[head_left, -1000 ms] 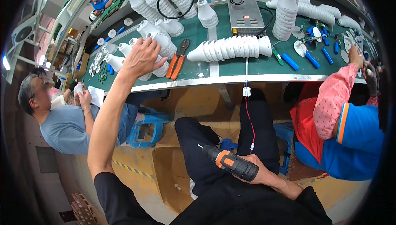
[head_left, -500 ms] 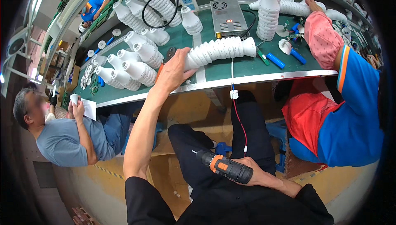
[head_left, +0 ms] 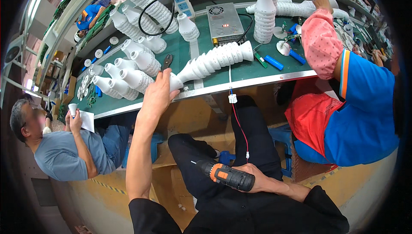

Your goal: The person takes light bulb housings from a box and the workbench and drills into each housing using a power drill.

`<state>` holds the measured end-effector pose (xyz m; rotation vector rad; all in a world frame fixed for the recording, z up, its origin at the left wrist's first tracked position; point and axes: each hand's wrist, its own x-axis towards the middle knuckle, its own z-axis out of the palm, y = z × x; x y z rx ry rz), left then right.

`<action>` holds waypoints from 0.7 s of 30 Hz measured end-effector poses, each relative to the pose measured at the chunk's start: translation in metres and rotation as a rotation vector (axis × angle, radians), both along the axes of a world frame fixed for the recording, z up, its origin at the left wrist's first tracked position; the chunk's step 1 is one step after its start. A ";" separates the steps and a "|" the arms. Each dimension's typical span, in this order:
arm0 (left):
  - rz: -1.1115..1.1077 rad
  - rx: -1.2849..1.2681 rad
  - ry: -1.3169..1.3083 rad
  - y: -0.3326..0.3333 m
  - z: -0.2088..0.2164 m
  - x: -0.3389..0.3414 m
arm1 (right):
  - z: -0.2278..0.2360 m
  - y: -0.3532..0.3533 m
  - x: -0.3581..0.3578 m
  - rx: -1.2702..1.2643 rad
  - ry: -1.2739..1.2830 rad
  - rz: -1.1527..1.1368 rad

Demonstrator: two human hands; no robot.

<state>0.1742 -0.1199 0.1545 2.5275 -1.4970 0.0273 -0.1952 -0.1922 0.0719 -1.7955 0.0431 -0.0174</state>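
My left hand (head_left: 158,92) is closed around a white plastic lamp housing (head_left: 174,82) at the bench's front edge. Against that housing lies the narrow end of a long nested row of white lamp housings (head_left: 216,61), resting on its side. A pair of pliers (head_left: 168,60) lies just beyond my fingers, its handles partly hidden. Low over my lap, my right hand (head_left: 256,178) grips a black and orange cordless drill (head_left: 231,177), its bit pointing left. The drill's handle is mostly hidden.
Upright stacks of white housings (head_left: 143,62) fill the bench's left side. A metal power supply (head_left: 225,22) and a power strip (head_left: 179,1) stand behind. A red cable (head_left: 241,131) hangs from the edge. Co-workers sit left and right; one pink sleeve (head_left: 322,41) reaches across the bench.
My left hand has moved left and toward the bench edge, with a housing now apart from the row's body. The view has shifted slightly. My right hand still holds the drill.
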 end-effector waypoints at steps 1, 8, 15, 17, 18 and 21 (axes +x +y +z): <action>0.024 -0.023 -0.020 0.007 -0.002 -0.001 | -0.001 0.001 0.001 -0.001 0.004 0.003; 0.105 -0.175 -0.058 0.041 -0.002 -0.028 | -0.003 0.008 -0.007 -0.034 0.014 0.013; 0.254 -1.014 1.337 0.109 -0.054 -0.096 | -0.002 0.012 0.000 0.106 -0.033 0.017; 0.298 -1.267 1.718 0.118 -0.089 -0.117 | -0.012 0.019 -0.001 0.012 -0.036 0.001; 0.335 -1.337 1.840 0.122 -0.111 -0.123 | -0.021 0.021 0.000 -0.045 -0.069 0.002; 0.436 -1.494 1.959 0.141 -0.150 -0.150 | -0.017 0.025 0.006 -0.069 -0.016 0.030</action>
